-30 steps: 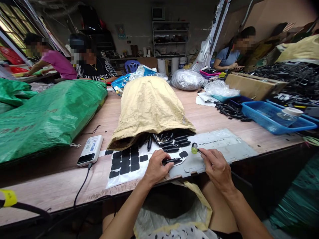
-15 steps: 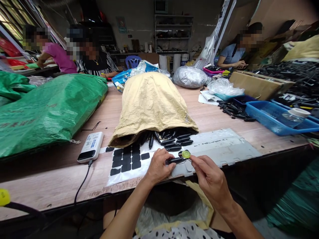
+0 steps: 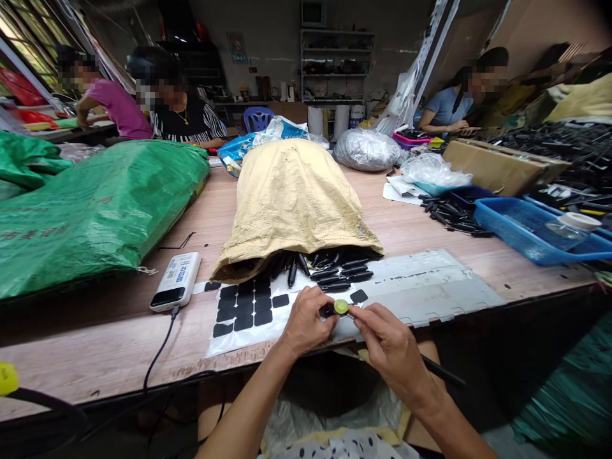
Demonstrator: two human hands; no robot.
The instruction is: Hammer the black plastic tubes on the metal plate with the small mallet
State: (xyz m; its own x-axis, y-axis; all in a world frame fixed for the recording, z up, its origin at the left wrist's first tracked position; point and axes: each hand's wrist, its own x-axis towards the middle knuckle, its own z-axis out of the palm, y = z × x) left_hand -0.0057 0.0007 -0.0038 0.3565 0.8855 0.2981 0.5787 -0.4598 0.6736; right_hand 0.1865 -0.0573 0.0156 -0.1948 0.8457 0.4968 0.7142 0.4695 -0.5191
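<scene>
My left hand (image 3: 308,320) is closed, its thumb and fingers pinching a black pen-shaped piece (image 3: 327,310) near the table edge; most of the piece is hidden. My right hand (image 3: 389,335) is closed in a pinch on a small yellow-green disc (image 3: 341,306), which sits right at the end of the black piece. A black rounded square (image 3: 358,296) lies just beyond the fingertips. To the left, a white sheet (image 3: 282,328) bears several similar black squares. Beside my right wrist a black rod (image 3: 444,371) sticks out; what supports it is hidden.
A yellow woven sack (image 3: 296,197) spills several black pens (image 3: 342,274) ahead. A grey board (image 3: 430,287) lies at right, near a blue tray (image 3: 540,236). A white power bank (image 3: 176,280) with a cable and a green sack (image 3: 109,210) are at left. Three people sit beyond.
My right hand has moved left and slightly down, bringing the yellow-green disc over the black piece's end. The black square beyond my fingers is now uncovered. The black rod has come into view.
</scene>
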